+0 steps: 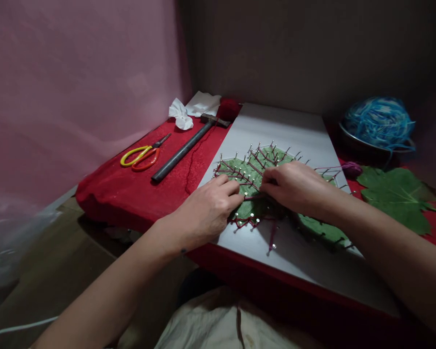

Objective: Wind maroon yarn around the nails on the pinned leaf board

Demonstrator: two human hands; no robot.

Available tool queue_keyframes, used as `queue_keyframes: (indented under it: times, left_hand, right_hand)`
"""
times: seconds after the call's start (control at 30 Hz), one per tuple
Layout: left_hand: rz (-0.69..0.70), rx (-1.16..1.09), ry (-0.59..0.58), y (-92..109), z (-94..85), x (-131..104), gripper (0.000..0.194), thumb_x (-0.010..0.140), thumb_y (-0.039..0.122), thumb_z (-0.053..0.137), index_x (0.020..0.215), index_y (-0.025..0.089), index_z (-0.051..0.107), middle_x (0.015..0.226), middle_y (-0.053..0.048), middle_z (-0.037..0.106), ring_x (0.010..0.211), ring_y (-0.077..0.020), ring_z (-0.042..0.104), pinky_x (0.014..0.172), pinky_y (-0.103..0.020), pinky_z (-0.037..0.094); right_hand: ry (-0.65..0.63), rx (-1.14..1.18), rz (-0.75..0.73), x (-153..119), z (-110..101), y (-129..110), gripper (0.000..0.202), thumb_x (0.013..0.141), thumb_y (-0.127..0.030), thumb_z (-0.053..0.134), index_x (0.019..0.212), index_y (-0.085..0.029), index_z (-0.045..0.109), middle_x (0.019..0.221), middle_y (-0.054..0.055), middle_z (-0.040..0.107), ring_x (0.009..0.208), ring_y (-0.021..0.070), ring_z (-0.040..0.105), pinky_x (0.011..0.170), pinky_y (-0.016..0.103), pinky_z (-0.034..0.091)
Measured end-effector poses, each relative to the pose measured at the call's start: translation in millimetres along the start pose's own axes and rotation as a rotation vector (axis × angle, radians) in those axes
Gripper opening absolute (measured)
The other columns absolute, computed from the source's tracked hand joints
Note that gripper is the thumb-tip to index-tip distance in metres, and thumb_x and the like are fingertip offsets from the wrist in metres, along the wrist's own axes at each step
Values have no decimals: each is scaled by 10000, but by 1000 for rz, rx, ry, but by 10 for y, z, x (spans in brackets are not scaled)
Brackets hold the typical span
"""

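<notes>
A green leaf shape point(246, 209) lies on a white board point(283, 121), ringed and crossed by several upright nails point(272, 145). Dark red-purple yarn point(252, 197) is wound between the nails and spans the short gap between my hands. My right hand point(294, 186) is closed over the middle of the leaf shape, thumb and finger pinched on the yarn. At the left lobe, my left hand point(216, 203) has its fingers curled down among the nails; what its fingertips hold is hidden. A strand leads right to a small purple yarn ball point(351, 169).
Left of the board, scissors point(145, 154) and a hammer point(185, 150) lie on the red cloth point(131, 194). Behind them are crumpled tissue point(180, 115) and a red yarn ball point(229, 109). At right, blue yarn point(380, 121) fills a bowl point(363, 140) near a real leaf point(397, 194).
</notes>
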State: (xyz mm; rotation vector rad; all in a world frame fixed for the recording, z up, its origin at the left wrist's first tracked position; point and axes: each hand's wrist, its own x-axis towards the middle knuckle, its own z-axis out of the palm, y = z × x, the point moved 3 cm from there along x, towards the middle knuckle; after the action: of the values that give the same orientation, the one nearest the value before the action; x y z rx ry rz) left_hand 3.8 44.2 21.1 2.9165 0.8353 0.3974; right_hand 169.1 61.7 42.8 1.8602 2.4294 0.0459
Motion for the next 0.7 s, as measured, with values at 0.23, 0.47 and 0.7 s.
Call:
queue_keyframes:
  times: [0.23, 0.47, 0.7]
  left_hand:
    - [7, -28, 62, -30, 22, -23, 331, 869, 26, 391, 1038, 132, 656, 939, -84, 589, 880, -189, 496, 790, -321, 467]
    - [21, -62, 69, -69, 39, -40, 327, 866, 25, 403, 1043, 152, 646, 947, -72, 586, 889, -182, 502, 801, -323, 471]
    - [-32, -47, 156, 51, -91, 14, 324, 847, 27, 423, 1078, 132, 624, 1034, -107, 568, 990, -216, 489, 860, -364, 474]
  right_hand:
    - [80, 86, -167, -241, 51, 41, 242, 848, -255, 469, 734, -200, 676, 694, 40, 682, 606, 149, 570, 559, 279, 336]
    - [232, 248, -298, -361, 132, 230, 285, 874, -222, 456, 886, -225, 740, 763, 27, 693, 696, 139, 613, 594, 261, 406]
    - [272, 50, -460, -429, 86, 137, 308, 902, -219, 407, 863, -164, 708, 667, 34, 638, 627, 152, 569, 562, 295, 335]
